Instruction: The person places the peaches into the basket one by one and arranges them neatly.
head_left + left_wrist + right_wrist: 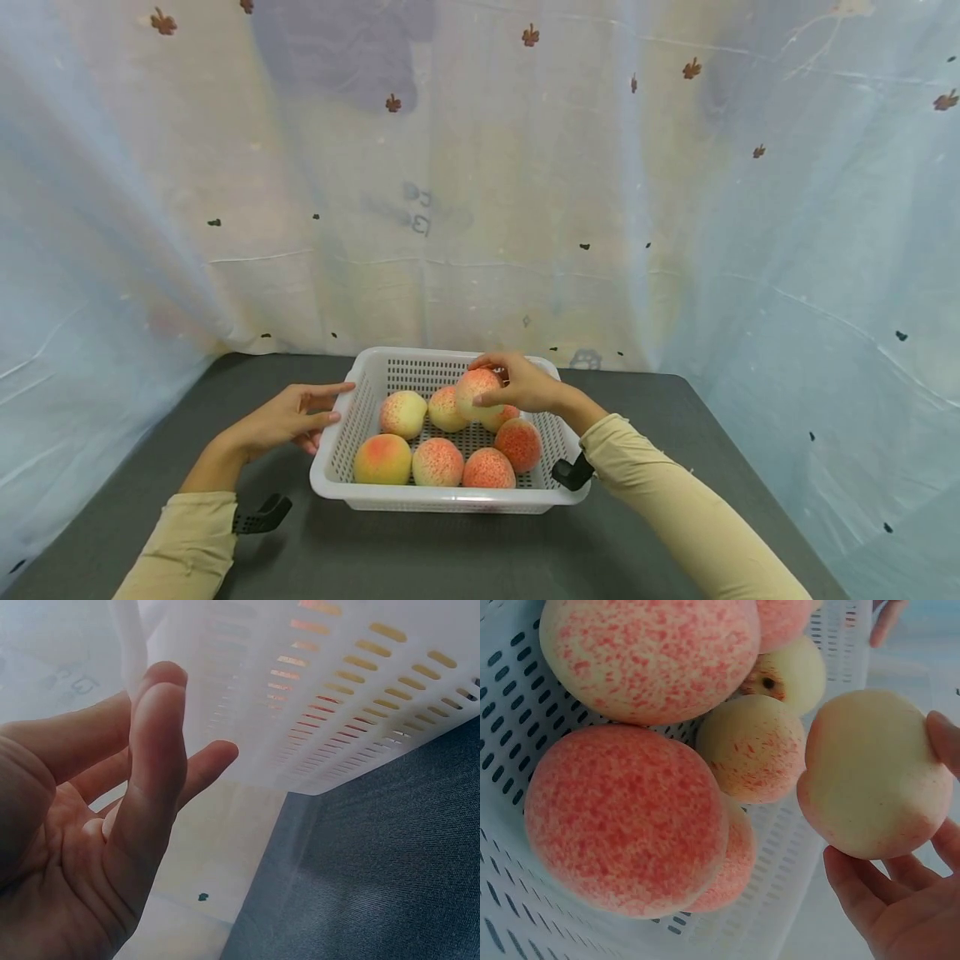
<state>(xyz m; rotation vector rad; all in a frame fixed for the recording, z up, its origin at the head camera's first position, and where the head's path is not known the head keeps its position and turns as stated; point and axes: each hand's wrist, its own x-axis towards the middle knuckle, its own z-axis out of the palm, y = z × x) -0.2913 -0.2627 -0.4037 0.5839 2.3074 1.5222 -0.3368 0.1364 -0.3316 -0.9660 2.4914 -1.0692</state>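
A white perforated plastic basket (450, 495) holds several peaches, speckled red and pale yellow. My right hand (525, 387) grips one pale peach (874, 780) with a pink blush, thumb on one side and fingers on the other, above the basket's back right part. Below it in the head view lie a yellowish peach (446, 410) and a partly hidden peach (504, 417). A deep red peach (518, 444) sits nearer the basket's right end. On the other side, my left hand (279, 417) touches the basket's left rim with its fingertips, fingers fairly straight.
The basket stands on a dark grey table (420, 554). In its front row are an orange-yellow peach (382, 460) and two speckled ones; another pale peach (403, 414) lies behind. A pale patterned curtain (480, 208) hangs behind and along both sides.
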